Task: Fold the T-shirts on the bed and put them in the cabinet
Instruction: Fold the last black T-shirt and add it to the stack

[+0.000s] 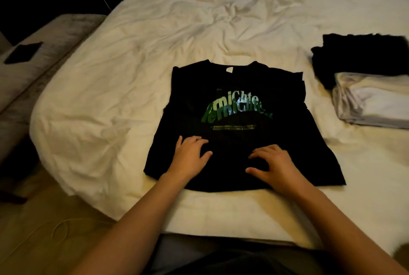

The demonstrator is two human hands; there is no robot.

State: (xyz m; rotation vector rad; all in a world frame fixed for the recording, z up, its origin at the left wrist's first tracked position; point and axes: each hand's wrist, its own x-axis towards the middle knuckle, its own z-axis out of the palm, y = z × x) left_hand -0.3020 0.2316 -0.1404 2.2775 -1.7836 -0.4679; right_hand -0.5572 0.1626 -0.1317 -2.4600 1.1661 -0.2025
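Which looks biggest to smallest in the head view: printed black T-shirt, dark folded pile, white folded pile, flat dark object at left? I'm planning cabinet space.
1. Printed black T-shirt.
2. Dark folded pile and white folded pile: alike, both cut off by the frame edge.
3. Flat dark object, though it lies farther away.

Black T-shirt (234, 102), green lettering (234, 107); white bedsheet (155, 31)

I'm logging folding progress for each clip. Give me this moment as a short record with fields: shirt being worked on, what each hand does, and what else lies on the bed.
shirt in work: black T-shirt, green print up, sides folded in
left hand: rests on the lower shirt, fingers loosely bent
right hand: rests on the lower shirt, fingers spread
set aside: folded black garment and folded white garment, to the right
surface: bed, white, wrinkled
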